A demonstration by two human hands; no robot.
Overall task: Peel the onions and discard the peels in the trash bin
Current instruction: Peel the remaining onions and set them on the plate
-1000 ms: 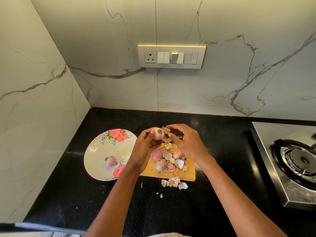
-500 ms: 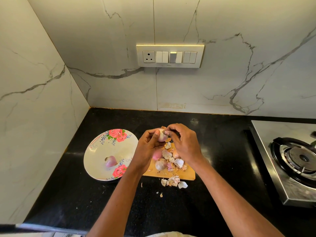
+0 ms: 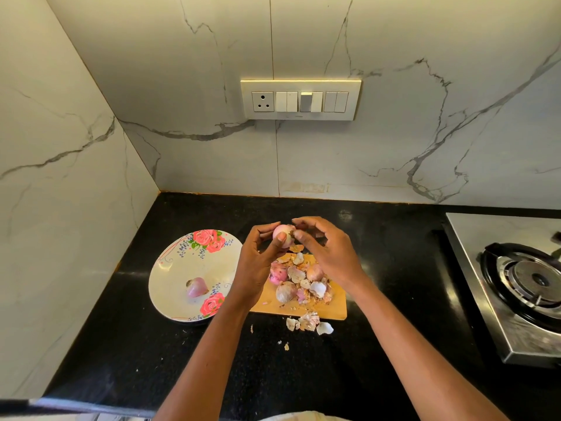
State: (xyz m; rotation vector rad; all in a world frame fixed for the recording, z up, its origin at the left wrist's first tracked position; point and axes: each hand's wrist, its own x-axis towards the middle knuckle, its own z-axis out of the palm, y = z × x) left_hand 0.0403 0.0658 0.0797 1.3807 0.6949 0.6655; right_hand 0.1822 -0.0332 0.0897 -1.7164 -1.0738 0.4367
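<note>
My left hand [image 3: 258,259] holds a small pale pink onion [image 3: 282,233] above the far end of a wooden cutting board [image 3: 334,311]. My right hand [image 3: 326,250] pinches at the onion's root end with thumb and fingertips. On the board lie three unpeeled or partly peeled onions [image 3: 285,291] among a heap of dry peels [image 3: 317,288]. More peels [image 3: 308,322] have fallen on the black counter just in front of the board. One peeled onion [image 3: 196,287] sits on a white plate with pink roses [image 3: 170,278] to the left. No trash bin is in view.
The black counter [image 3: 394,268] ends at marble walls behind and on the left. A steel gas stove [image 3: 516,281] stands at the right edge. A switch panel with a socket [image 3: 300,100] is on the back wall.
My right hand closed in on the onion's top and now pinches at it again. The onion has turned a little in my left hand. The camera shifted slightly.
</note>
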